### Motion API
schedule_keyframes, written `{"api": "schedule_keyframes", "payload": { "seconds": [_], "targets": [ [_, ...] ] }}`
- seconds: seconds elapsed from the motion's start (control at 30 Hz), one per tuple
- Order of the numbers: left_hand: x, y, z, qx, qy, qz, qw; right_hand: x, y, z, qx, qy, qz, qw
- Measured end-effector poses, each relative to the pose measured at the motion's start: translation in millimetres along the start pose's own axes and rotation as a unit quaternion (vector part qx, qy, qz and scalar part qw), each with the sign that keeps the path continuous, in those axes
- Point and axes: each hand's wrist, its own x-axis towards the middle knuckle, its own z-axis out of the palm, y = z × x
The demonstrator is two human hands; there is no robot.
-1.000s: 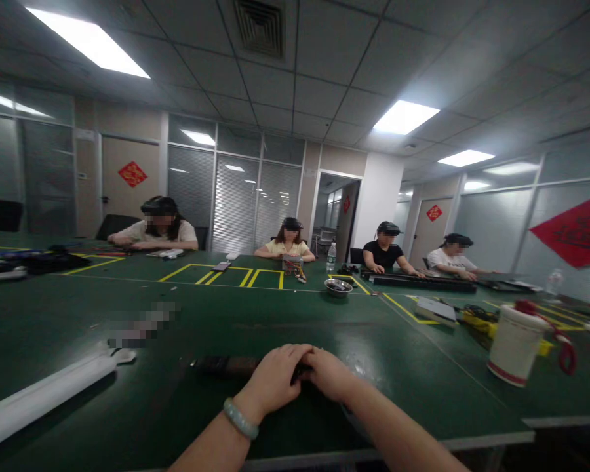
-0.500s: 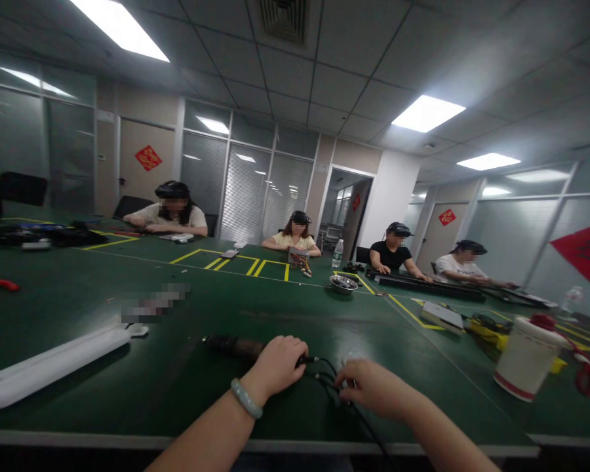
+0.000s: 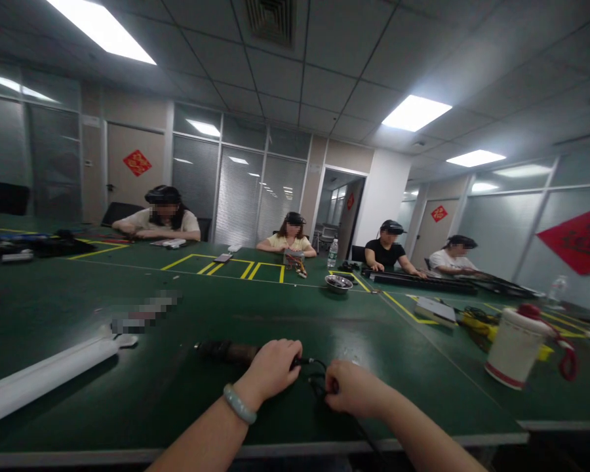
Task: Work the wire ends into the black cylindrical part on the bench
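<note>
My left hand (image 3: 273,367), with a pale green bangle on its wrist, is closed over the right end of a dark cylindrical tool (image 3: 226,351) lying on the green table (image 3: 177,387). A thin black cable (image 3: 314,380) runs from that end to my right hand (image 3: 351,388), which is closed in a pinch on the cable a short way to the right. The cable then drops over the table's near edge. Both hands rest low on the table surface.
A long white bar (image 3: 44,377) lies at the left. A white jug with a red handle (image 3: 516,346) stands at the right, by a yellow object (image 3: 476,321). A metal bowl (image 3: 337,283) sits mid-table. Several seated people (image 3: 288,239) work along the far side.
My two hands, joined over the tool a second ago, have parted. The right hand slid right along the cable, then came back a little towards the left hand.
</note>
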Motion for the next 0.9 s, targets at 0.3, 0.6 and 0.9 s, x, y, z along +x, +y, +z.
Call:
{"api": "schedule_keyframes", "payload": {
  "seconds": [0.3,0.6,0.9],
  "targets": [
    [0.3,-2.7,1.6,0.0,0.004,0.005,1.0,34.8,8.3,14.2,0.265,-0.063,0.006,0.962],
    [-0.5,-1.9,1.7,0.011,0.001,0.019,1.0,67.2,11.1,24.5,0.384,0.113,-0.004,0.916],
    [-1.7,-3.0,0.2,-0.009,0.005,0.024,1.0,66.2,18.9,46.4,0.456,0.142,0.022,0.878]
  ]
}}
